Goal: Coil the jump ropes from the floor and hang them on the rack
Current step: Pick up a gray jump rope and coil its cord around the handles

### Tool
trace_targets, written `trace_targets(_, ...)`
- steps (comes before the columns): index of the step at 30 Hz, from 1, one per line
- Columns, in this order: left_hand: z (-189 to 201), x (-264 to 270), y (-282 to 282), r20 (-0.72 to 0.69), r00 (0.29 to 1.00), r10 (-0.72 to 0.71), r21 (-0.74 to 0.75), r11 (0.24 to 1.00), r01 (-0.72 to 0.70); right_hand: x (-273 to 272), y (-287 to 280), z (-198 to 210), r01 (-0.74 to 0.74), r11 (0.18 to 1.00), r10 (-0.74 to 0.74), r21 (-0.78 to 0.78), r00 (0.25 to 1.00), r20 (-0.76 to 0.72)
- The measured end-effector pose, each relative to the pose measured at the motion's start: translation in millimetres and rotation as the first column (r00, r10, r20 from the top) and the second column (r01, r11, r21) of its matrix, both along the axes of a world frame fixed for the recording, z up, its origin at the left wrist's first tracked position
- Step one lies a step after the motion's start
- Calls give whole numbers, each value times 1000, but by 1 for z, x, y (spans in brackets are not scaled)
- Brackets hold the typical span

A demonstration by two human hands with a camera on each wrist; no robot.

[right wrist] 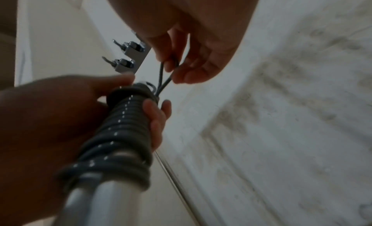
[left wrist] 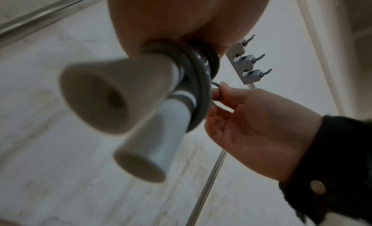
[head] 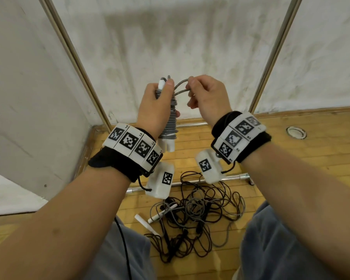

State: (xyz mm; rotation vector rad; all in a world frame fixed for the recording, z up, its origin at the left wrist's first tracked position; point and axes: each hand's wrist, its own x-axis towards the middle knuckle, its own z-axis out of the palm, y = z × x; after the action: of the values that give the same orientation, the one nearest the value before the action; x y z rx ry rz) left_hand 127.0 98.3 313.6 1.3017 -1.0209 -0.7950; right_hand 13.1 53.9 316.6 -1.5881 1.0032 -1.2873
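Gripping a gray jump rope (head: 169,118) at the centre of the head view, my left hand (head: 154,110) curls round the cord wound tight over its two white handles (head: 167,143), thumb up beside the top end so the turns cannot slip. My right hand (head: 206,96), just beside it, pinches the last loose loop of cord (head: 181,86) between thumb and forefinger, the other fingers loosely curled; I judge this loop is kept free to catch a hook. In the left wrist view the handle ends jut toward the lens at centre left, and a strip of metal hooks (left wrist: 248,60) on the rack shows right of centre, above my right hand. Hanging is not yet done. At the lower centre of the head view, a tangle of dark and gray ropes (head: 200,215) lies on the wooden floor (head: 291,158) between my knees, near the rack's base bar (head: 236,176), waiting to be coiled.
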Motion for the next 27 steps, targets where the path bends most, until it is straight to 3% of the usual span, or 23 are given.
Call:
trace_targets(2, 2, -2, -1, 37, 998, 41, -25, 999, -40, 6, 4, 0, -36, 998, 31, 56, 996, 89)
trace_targets(5, 5, -3, -1, -28, 1000, -7, -45, 999, 6, 7, 7, 6, -141, 981, 104, 136, 963, 247)
trace_targets(12, 11, -5, -6, 23, 1000, 10, -145, 989, -7, 4, -2, 25, -26, 997, 32, -67, 996, 87)
trace_targets(20, 54, -21, -9, 101, 989, 106, -262, 962, -76, -4, -11, 70, 51, 997, -41, -58, 984, 172)
trace_targets(27, 113, -16, 13, 172, 985, 2, -230, 973, 38, -15, 2, 124, 41, 996, -26, -77, 981, 194)
